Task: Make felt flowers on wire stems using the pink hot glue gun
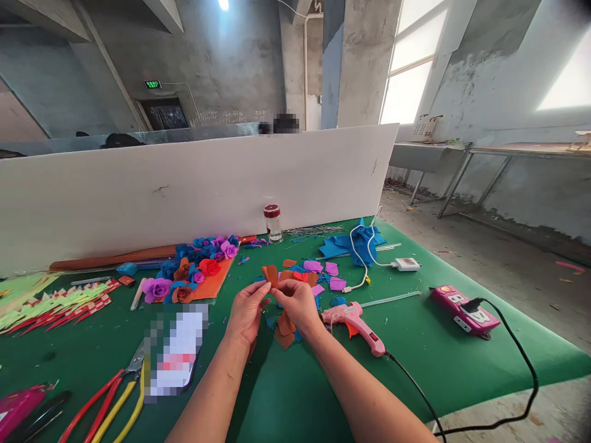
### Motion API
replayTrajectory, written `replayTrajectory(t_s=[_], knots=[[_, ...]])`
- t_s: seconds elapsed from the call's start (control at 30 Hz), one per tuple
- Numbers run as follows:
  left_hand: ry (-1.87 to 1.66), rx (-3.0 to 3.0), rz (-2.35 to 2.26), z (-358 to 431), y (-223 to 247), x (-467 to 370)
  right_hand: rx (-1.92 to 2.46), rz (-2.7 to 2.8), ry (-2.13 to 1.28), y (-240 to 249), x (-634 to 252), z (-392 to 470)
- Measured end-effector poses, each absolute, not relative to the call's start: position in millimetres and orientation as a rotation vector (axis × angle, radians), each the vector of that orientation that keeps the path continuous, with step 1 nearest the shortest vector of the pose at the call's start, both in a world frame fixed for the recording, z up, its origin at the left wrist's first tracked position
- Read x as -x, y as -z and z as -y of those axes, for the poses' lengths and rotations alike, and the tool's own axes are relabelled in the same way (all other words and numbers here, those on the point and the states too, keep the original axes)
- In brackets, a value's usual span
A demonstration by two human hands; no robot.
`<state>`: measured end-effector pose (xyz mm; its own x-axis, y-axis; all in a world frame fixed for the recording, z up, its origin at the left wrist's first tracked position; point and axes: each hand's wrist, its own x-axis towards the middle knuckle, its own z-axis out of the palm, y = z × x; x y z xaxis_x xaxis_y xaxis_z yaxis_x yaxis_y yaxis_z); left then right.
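Between my two hands, above the green table, is a brown paper petal (271, 275). My left hand (247, 311) pinches it from the left with thumb and forefinger. From the right, my right hand (298, 301) grips the same petal, its fingertips close to the left ones. Loose brown petals (285, 329) lie under and behind my hands, mixed with blue and red pieces. Several purple petals (337, 283) are scattered just past my right hand. A pink glue gun (355, 323) rests beside my right wrist, with a clear glue stick in its back.
Finished paper roses (182, 277) lie on orange paper at the left. Nearer are a phone (178, 351) and red-and-yellow-handled cutters (122, 384). A lidded glass jar (273, 224) stands by the white partition (207, 191). Right are a white charger (406, 264), a magenta power strip (464, 311) and its black cord.
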<state>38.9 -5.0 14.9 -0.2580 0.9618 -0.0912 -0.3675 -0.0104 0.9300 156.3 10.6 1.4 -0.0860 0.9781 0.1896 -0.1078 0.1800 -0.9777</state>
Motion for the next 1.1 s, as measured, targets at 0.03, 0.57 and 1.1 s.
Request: replayTrajectory(t_s=[0.03,0.57,1.1], knots=[[-1.541,-0.747,-1.138,5.2,-15.0,-39.8,0.959,1.304,-1.163,-0.9,-155.5,-10.4],[-1.465,-0.8,-1.079,5.9,-11.7,-35.8,0.795,1.063,-1.466,-4.8,-159.4,-13.0],[-1.417,-0.804,-1.0,7.1,-14.7,-35.4,0.714,0.933,-1.672,-7.2,-154.9,-7.1]])
